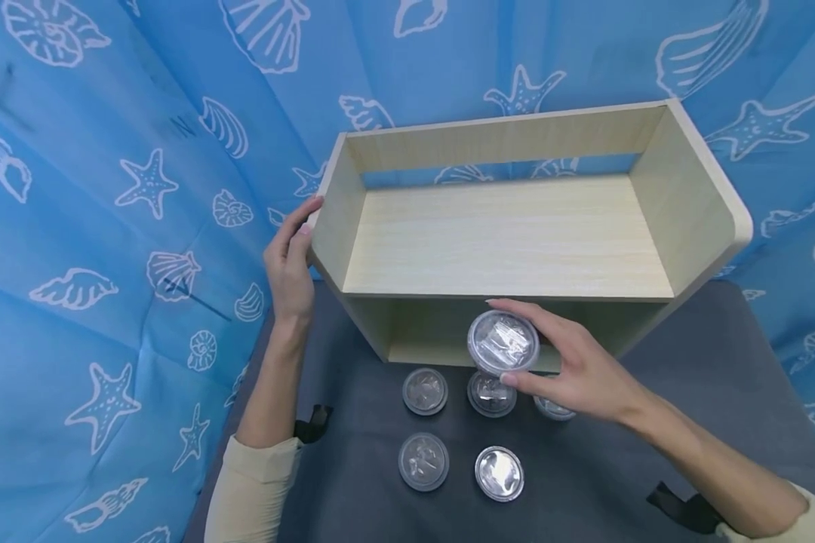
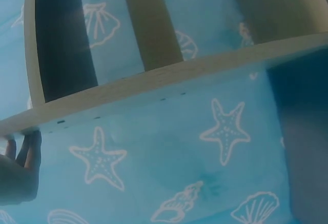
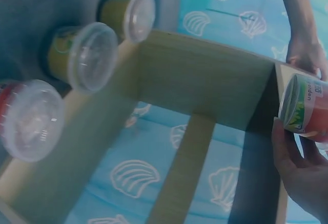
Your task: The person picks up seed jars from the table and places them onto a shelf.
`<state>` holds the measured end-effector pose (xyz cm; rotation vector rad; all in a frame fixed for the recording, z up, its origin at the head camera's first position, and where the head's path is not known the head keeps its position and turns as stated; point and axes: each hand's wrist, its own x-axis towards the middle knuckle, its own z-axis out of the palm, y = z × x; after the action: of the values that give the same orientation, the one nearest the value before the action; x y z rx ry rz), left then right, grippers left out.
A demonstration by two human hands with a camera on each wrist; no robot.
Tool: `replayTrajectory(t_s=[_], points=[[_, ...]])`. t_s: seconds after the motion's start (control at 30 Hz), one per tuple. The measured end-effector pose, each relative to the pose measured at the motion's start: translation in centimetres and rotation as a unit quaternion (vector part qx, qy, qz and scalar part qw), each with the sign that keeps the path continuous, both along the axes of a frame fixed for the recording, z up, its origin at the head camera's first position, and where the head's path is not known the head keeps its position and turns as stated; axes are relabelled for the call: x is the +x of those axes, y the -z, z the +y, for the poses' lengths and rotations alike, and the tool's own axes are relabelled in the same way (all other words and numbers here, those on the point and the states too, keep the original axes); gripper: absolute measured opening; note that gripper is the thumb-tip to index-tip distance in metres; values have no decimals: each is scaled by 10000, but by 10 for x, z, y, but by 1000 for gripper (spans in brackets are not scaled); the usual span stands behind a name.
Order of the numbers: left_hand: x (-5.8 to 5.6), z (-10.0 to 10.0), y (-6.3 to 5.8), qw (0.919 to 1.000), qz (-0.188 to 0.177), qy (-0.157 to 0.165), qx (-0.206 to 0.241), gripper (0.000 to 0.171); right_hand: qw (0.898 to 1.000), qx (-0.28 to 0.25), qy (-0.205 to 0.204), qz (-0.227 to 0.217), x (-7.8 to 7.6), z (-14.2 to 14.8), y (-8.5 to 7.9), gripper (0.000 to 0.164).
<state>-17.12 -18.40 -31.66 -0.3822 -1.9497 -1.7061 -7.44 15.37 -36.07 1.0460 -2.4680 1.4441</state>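
A pale wooden two-level shelf [image 1: 516, 241] stands before me. My left hand [image 1: 290, 268] touches the outer left side panel with its fingertips; in the left wrist view the fingers [image 2: 33, 152] meet that panel near its edge. My right hand [image 1: 570, 362] pinches a round clear-lidded cup [image 1: 504, 343] between thumb and fingers, in front of the middle board. From the side in the right wrist view, this cup [image 3: 310, 106] shows a printed label and reddish contents. Below it, partly covered, are a lidded cup [image 1: 492, 396] and another lidded cup [image 1: 554, 409].
More lidded cups stand on the dark grey tabletop [image 1: 353, 467]: one cup [image 1: 424, 391] by the shelf's base, a cup [image 1: 424, 461] nearer me and a shiny-topped cup [image 1: 499, 473] beside that. Behind the shelf hangs a blue seashell-print curtain [image 1: 197, 173].
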Motion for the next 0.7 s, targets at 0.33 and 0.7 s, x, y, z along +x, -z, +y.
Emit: replayTrajectory(t_s=[0.33,0.7], points=[[3,3,-1,9996,-212,-176,14,41,9999,152,-73,-28,-3,-19,-29,81],[1,2,1,9999,-108,-116,-5,40,9996,75,-228,-134,-23,-34,-53,74]])
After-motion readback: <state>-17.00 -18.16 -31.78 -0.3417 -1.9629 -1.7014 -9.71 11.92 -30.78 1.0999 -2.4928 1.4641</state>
